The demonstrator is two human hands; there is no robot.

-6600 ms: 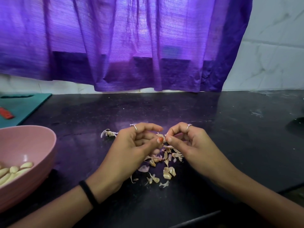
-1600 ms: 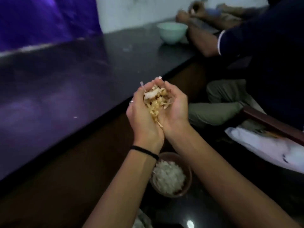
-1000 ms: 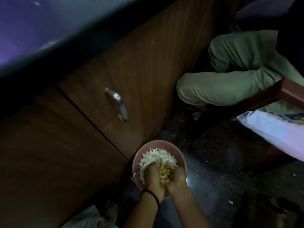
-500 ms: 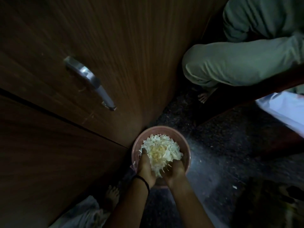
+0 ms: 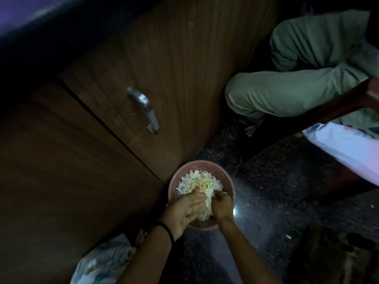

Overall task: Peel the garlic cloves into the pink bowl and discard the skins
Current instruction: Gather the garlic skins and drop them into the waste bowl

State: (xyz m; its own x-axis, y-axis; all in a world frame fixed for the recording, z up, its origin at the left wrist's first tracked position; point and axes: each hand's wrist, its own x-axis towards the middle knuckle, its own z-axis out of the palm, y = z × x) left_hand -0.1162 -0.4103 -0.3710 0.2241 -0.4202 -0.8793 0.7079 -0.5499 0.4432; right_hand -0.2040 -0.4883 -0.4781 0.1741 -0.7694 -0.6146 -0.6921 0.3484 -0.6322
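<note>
Both hands are held over a pink bowl (image 5: 225, 177) on the floor, palms turned toward each other. The left hand (image 5: 185, 212) is opened flat, its fingers straight and pointed across toward the other hand — nothing is pinched in this grip. The right hand (image 5: 222, 206) is seen from the back with its fingers bent downward against the left fingertips; whether anything is pinched in that grip cannot be told. A few pale skins are seen between the two hands, just above the heap.

The garlic skins (image 5: 196, 183) are piled in the bowl as a white and yellowish mound that fills most of it. A black band (image 5: 167, 229) is worn on the left wrist.

The bowl is set on a dark speckled floor (image 5: 276, 191), just beside a wooden cabinet door (image 5: 164, 68) fitted with a metal handle (image 5: 146, 109). The dark edge of the desk (image 5: 30, 27) is seen above the cabinet. Green trousers (image 5: 297, 89) of another person are visible at upper right, and a crumpled patterned cloth (image 5: 102, 261) lies at lower left.
</note>
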